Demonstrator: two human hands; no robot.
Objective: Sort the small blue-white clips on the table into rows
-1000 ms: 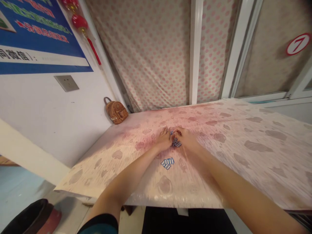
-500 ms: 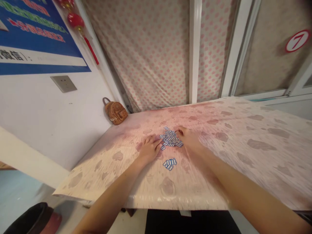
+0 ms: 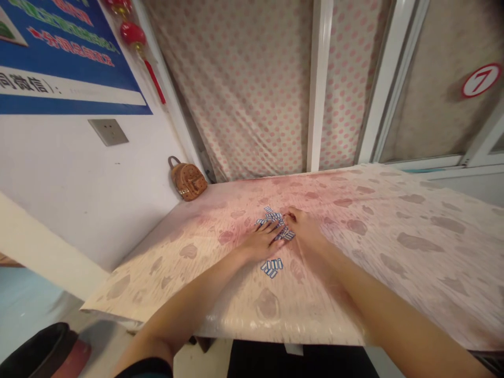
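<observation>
A person's two bare hands meet over a bench (image 3: 315,315) dressed in a pale, patterned cover (image 3: 232,302), its near edge glossy. Nearest on it, a small cluster of blue-edged white tiles (image 3: 272,268) lies flat, apart from the main group. Just beyond, the left hand (image 3: 263,242) lies palm down, fingers spread over a loose heap of striped blue-and-white tiles (image 3: 271,212) near the middle of the bench; whether it grips any cannot be seen. At the heap's right edge, the right hand (image 3: 298,223) is loosely curled, fingertips drawn in toward the thumb; whether a tile is pinched there cannot be told.

The tiles look light, stiff and hard to break, probably smooth enough to skate over the cover and one another. A thumb-and-finger pinch on the long edges should suit a single tile; a flat palm, several at once. No marking on them is legible.

Farther back at left, a brown mini backpack (image 3: 188,181) leans by the wall, any brand too small to read. Above, a blue poster (image 3: 74,79) carries the characters "微信" with a bracket and colon on a white strip, its coloured lines blurred. At far right, a red-ringed round sign (image 3: 481,80) reads "7".
</observation>
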